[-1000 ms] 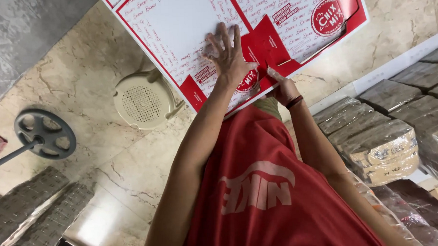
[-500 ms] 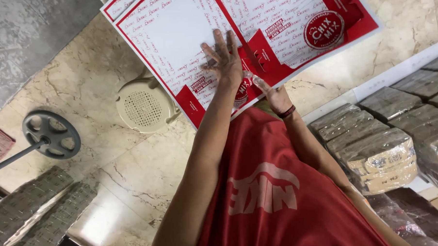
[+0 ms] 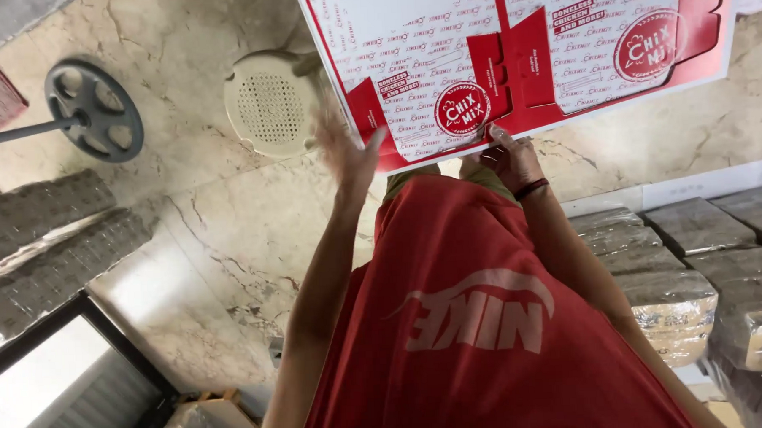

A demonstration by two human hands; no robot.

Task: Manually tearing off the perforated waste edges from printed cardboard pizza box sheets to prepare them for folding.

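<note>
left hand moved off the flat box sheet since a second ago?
Yes. The left hand lay flat on the red-and-white box sheet near the round red mark; it now sits at the sheet's near edge, beside the white stool.

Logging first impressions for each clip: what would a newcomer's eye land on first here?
The large flat red-and-white printed cardboard sheet filling the top of the view. The right hand presses its lower edge, and the left hand is blurred beside its corner. A round cream perforated plastic stool stands on the marble floor beneath.
</note>
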